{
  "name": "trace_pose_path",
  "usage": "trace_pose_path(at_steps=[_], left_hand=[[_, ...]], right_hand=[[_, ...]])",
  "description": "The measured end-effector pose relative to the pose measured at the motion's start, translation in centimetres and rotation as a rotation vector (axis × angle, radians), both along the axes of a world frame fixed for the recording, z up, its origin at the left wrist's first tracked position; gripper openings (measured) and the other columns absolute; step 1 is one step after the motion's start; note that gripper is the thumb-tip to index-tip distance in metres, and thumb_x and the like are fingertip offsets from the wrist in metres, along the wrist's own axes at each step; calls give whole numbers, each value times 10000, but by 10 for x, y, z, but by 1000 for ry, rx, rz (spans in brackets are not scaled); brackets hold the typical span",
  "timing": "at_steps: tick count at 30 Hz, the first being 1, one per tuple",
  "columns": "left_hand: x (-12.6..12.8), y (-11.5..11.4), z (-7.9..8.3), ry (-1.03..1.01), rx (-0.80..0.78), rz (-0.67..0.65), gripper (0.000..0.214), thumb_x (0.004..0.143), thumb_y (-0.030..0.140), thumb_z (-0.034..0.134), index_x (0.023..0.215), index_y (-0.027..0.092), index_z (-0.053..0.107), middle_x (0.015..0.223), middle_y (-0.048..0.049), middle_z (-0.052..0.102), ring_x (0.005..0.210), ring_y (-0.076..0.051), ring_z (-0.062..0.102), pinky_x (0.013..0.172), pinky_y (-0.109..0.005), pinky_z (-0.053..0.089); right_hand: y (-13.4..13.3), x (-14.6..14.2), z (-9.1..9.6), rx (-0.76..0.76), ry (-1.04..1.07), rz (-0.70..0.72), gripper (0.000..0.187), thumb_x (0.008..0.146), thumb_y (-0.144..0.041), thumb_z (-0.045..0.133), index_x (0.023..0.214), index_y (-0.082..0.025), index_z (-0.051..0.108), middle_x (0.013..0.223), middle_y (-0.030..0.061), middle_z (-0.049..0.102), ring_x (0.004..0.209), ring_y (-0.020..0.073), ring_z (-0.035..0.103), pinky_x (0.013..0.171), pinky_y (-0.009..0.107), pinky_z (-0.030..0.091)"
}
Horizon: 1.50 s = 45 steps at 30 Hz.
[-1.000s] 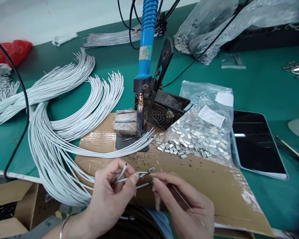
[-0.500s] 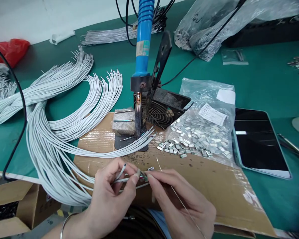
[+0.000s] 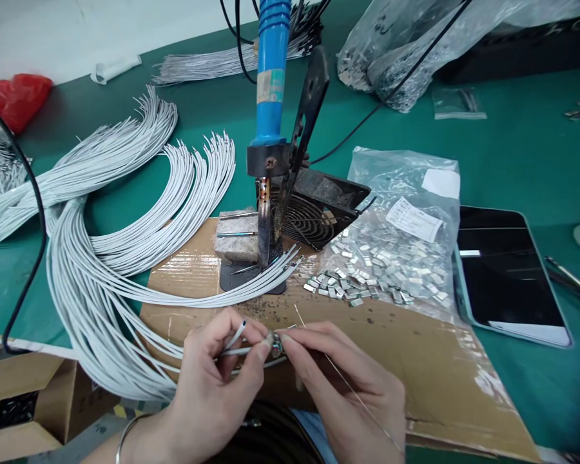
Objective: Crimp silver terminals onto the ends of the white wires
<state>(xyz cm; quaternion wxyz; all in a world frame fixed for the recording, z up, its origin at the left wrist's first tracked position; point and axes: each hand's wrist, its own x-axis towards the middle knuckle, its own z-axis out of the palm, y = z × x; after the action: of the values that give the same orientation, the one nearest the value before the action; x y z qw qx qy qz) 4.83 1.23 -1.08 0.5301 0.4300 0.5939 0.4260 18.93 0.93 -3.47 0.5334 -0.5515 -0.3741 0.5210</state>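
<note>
My left hand (image 3: 212,386) pinches a few thin white cables (image 3: 236,351) near their ends, low in the middle of the view. My right hand (image 3: 343,386) meets it fingertip to fingertip, pinching a small metal connector shell (image 3: 276,345) at a cable end, with a thin solder wire (image 3: 352,393) running back across its fingers. Both hands hover over a sheet of brown cardboard (image 3: 415,361). Just beyond stands a blue-handled soldering iron (image 3: 270,96) clamped tip down in a black stand (image 3: 251,280).
Bundles of white cables (image 3: 101,258) curve over the green table on the left. An open plastic bag of small metal shells (image 3: 391,258) spills onto the cardboard at right, beside a dark tablet (image 3: 507,277). A small fan (image 3: 314,216) sits behind the iron. More bags lie at the back.
My right hand's fingertips have closed in on the left hand's, and the metal shell that stuck out at the cable ends now sits pinched between both hands. The view shifted slightly.
</note>
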Motion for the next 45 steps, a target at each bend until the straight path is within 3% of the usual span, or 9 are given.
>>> trace_pose_path(at_steps=[11, 14, 18, 20, 24, 28, 32, 40, 45], left_hand=[[2, 3, 2, 52, 7, -18, 151, 880, 142, 697, 744, 185, 650, 799, -22, 730, 713, -123, 674, 638, -152, 559], [2, 3, -4, 41, 6, 10, 142, 906, 155, 685, 770, 192, 664, 835, -18, 745, 736, -115, 679, 652, -141, 544], [0, 10, -4, 90, 10, 25, 126, 872, 152, 700, 751, 180, 674, 818, -33, 745, 726, -119, 674, 642, -147, 528], [0, 16, -1, 122, 12, 26, 118, 842, 155, 710, 733, 170, 666, 786, -44, 741, 699, -126, 667, 613, -158, 520], [-2, 27, 2, 144, 24, 59, 132, 833, 161, 699, 708, 158, 655, 772, -56, 737, 686, -125, 655, 602, -160, 512], [-3, 35, 0, 122, 35, 75, 135, 839, 167, 694, 711, 152, 654, 772, -47, 721, 679, -113, 636, 602, -149, 509], [-4, 43, -1, 113, 37, 99, 131, 844, 158, 696, 722, 151, 650, 781, -36, 713, 686, -105, 632, 591, -132, 498], [0, 56, -1, 94, 73, 120, 123, 841, 134, 693, 730, 158, 647, 748, -10, 698, 652, -94, 617, 554, -122, 477], [4, 58, -1, 74, 84, 137, 134, 834, 109, 685, 719, 159, 635, 753, -2, 693, 630, -83, 598, 527, -122, 451]], right_hand=[[-1, 0, -1, -2, -68, 9, 141, 935, -349, 741, 870, -306, 859, 792, 8, 672, 642, 119, 605, 556, 208, 463], [-3, -1, -1, 12, -170, -34, 315, 1063, -398, 525, 1000, -296, 817, 761, -7, 623, 593, 106, 535, 557, 207, 452], [-7, 0, -2, -92, -246, -71, 236, 1073, -382, 496, 1217, -291, 661, 759, -36, 656, 581, 116, 540, 570, 217, 444], [-5, 4, -5, -107, -269, -47, 184, 1056, -398, 518, 1083, -268, 646, 728, -36, 636, 589, 126, 527, 562, 228, 418], [5, 14, -9, -12, -282, 63, 388, 1036, -382, 547, 688, -221, 493, 656, -30, 477, 576, 118, 440, 497, 225, 336], [18, 17, -8, 161, -274, 116, 241, 989, -249, 622, 750, -225, 594, 877, 24, 672, 795, 145, 662, 669, 180, 537], [26, 11, -6, 151, -229, 114, 181, 958, -182, 666, 790, -242, 635, 1192, 46, 761, 1087, 174, 757, 904, 197, 602], [32, -6, 6, 6, -99, 9, 223, 944, -182, 672, 741, -247, 605, 1151, 34, 807, 1072, 168, 793, 926, 185, 621], [40, 4, 2, 96, -148, 67, 241, 957, -149, 647, 737, -244, 621, 1140, 14, 824, 1049, 146, 804, 922, 150, 603]])
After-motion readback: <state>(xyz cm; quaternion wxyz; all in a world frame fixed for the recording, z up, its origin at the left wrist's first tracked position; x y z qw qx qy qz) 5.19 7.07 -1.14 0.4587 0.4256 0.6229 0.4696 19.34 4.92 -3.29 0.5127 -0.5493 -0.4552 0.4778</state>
